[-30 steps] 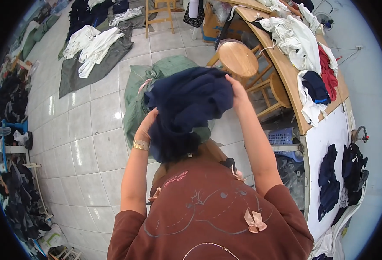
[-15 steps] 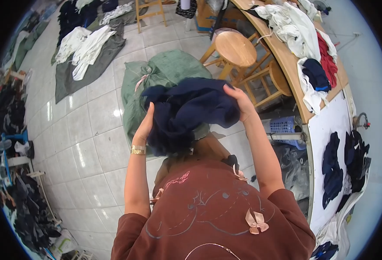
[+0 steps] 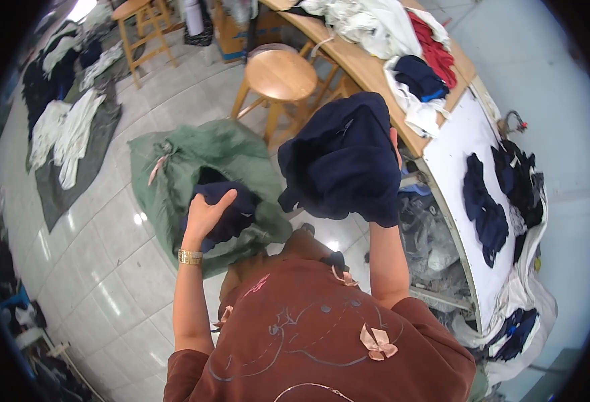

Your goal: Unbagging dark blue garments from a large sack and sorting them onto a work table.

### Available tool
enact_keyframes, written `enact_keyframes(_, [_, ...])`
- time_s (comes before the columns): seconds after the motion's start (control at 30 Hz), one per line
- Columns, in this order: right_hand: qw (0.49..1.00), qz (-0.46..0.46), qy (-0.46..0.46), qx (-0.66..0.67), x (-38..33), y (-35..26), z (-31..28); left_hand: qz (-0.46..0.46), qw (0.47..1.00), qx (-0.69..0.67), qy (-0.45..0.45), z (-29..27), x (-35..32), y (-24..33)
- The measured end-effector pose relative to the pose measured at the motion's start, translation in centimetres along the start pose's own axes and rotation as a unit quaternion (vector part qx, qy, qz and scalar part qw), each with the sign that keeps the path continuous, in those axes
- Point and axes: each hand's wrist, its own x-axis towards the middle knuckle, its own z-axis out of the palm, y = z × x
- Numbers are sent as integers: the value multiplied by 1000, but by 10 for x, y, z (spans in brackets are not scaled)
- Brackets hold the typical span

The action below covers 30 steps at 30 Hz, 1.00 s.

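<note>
So we've got a dark navy garment bunched up and held high in our right hand. The hand is mostly buried behind the cloth, so only a sliver of it shows at the right edge, but it's clearly clenched on the fabric. The bundle hangs in the air just in front of the round wooden stool, above the floor tiles.

Our left hand is down at the mouth of the big green sack lying open on the floor. Its fingers are loosely curled, thumb sticking out, resting on another navy piece that sits inside the sack opening. There's a gold bracelet on that wrist.

To our right runs a long wooden surface with a pile of white, red and dark blue clothes heaped on it. Past that is a white board carrying a few more dark blue pieces.

Off to the left, white garments lie on a grey sheet spread over the floor. A cardboard box sits by the far stool; we can't make out any label on it.
</note>
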Motion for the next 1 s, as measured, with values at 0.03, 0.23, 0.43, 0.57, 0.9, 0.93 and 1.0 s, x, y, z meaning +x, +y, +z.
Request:
enact_keyframes(0.03, [999, -33, 9, 6, -4, -9, 8, -18, 992, 120, 25, 9, 3, 14])
enact_keyframes(0.23, [988, -130, 63, -56, -51, -101, -8, 74, 948, 303, -65, 121, 6, 127])
enact_keyframes(0.43, [974, -181, 37, -133, -128, -198, -16, 142, 912, 361, -132, 214, 13, 189])
enact_keyframes(0.57, [954, -267, 77, -114, -216, -285, -20, 149, 948, 236, -151, 201, 70, 173])
enact_keyframes(0.9, [564, -594, 372, -436, -227, -427, 37, 88, 954, -126, -256, 228, 66, 244])
enact_keyframes(0.93, [442, -644, 370, -503, -259, -475, 49, 63, 953, -170, -244, 229, 71, 249])
enact_keyframes(1.0, [553, -655, 344, -383, -282, -516, 99, -9, 938, -265, -224, 219, 81, 246])
